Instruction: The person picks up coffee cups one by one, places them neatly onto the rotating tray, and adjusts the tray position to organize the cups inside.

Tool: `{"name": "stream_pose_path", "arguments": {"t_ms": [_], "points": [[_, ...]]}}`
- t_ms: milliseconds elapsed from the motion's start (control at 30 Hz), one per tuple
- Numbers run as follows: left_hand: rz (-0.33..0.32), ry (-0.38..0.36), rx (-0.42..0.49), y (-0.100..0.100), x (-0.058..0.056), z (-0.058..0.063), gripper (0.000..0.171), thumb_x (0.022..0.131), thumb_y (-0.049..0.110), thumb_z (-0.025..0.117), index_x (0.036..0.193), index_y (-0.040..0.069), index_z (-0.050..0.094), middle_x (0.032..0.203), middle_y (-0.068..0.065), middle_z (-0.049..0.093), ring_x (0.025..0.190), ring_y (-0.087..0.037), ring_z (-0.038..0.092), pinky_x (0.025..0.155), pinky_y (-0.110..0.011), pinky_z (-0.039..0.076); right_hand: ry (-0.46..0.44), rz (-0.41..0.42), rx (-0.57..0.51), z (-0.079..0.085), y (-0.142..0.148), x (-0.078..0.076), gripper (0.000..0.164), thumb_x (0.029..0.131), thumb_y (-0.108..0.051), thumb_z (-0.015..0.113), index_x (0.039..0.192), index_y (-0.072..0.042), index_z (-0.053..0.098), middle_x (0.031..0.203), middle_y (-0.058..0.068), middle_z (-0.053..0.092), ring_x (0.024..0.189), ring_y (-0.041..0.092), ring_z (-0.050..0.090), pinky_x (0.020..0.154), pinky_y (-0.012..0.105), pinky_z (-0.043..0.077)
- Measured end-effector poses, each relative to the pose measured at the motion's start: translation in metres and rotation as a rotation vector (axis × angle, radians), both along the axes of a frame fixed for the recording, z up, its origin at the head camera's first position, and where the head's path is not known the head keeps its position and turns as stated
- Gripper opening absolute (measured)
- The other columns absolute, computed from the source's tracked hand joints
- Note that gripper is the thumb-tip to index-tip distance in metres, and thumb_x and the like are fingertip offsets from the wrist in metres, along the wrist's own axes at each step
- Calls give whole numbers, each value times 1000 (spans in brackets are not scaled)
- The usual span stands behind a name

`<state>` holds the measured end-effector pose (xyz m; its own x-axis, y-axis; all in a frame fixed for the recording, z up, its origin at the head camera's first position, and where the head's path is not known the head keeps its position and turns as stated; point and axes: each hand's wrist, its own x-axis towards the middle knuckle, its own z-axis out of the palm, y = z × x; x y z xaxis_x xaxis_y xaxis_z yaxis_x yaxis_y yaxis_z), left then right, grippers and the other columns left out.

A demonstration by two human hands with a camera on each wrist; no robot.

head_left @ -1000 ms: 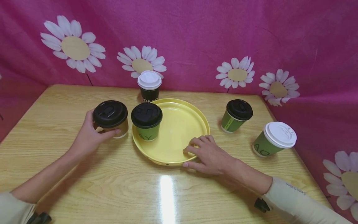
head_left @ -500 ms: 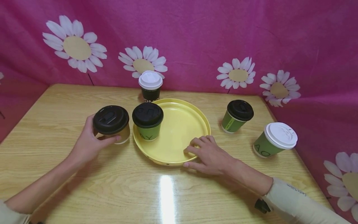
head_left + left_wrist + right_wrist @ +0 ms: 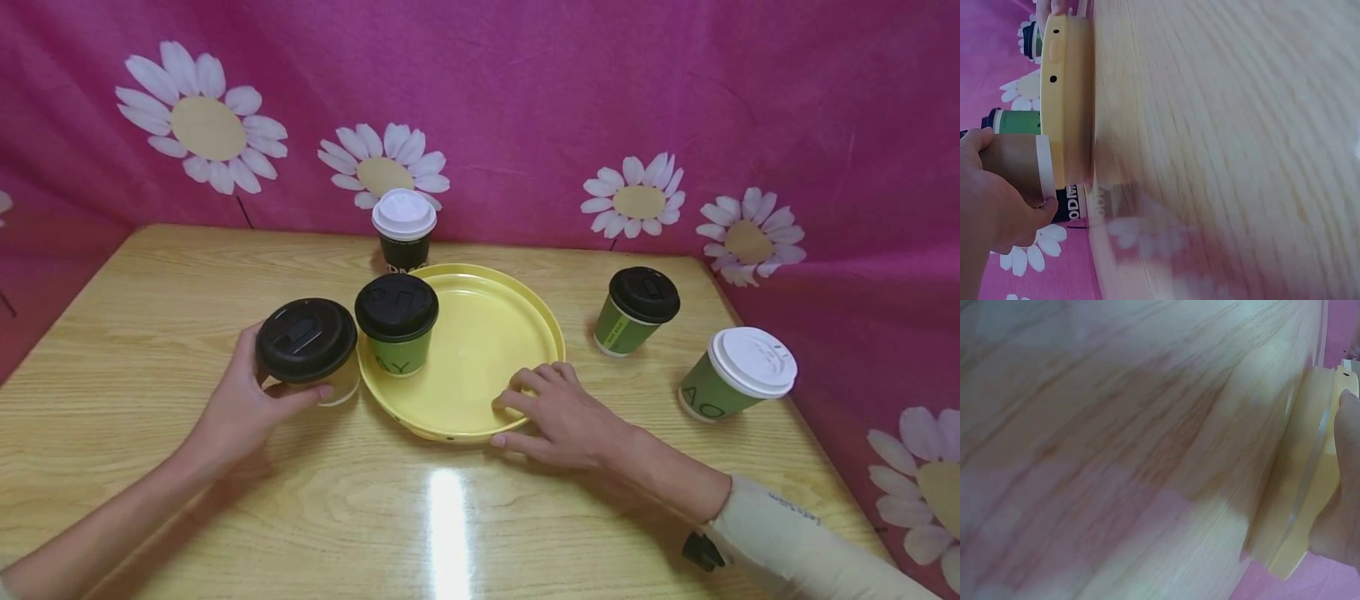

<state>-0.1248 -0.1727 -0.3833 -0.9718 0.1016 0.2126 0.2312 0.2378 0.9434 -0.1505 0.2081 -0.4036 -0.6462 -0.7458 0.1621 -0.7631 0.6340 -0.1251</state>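
My left hand [image 3: 243,404] grips a brown paper coffee cup [image 3: 309,337] with a black lid, thumb on the near side. In the left wrist view the base of the brown cup [image 3: 1016,164] is raised off the table, close beside the yellow tray's wall [image 3: 1054,115]. On the left part of the round yellow tray [image 3: 491,342] stands a green coffee cup [image 3: 397,321] with a black lid. My right hand [image 3: 558,417] holds the tray's near right rim, thumb outside and fingers over the inside, as the right hand [image 3: 1344,500] also shows in its wrist view.
A black coffee cup [image 3: 405,233] with a white lid stands behind the tray. To the right are a green cup [image 3: 626,325] with a black lid and another green cup [image 3: 716,387] with a white lid. A pink flowered cloth [image 3: 510,100] surrounds the wooden table [image 3: 337,517].
My left hand has carried the brown cup nearer to me and slightly right, up to the tray's left edge. My right hand and the tray have stayed put.
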Motion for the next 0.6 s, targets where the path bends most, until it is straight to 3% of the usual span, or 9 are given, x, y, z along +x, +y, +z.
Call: {"name": "stream_pose_path", "arguments": {"t_ms": [267, 600], "points": [[-27, 4, 37, 6, 9, 4, 86, 79, -6, 79, 147, 8, 29, 140, -6, 43, 118, -12, 49, 90, -21, 51, 13, -3, 3, -2, 0, -1, 42, 95, -64, 52, 108, -26, 65, 107, -3, 56, 99, 21, 51, 91, 44, 34], [-18, -8, 13, 13, 17, 12, 88, 78, -1, 83, 148, 7, 29, 143, -5, 38, 123, -11, 46, 93, -19, 48, 11, -4, 2, -1, -1, 0, 42, 94, -63, 54, 109, -25, 66, 108, -2, 57, 99, 21, 51, 91, 45, 34]]}}
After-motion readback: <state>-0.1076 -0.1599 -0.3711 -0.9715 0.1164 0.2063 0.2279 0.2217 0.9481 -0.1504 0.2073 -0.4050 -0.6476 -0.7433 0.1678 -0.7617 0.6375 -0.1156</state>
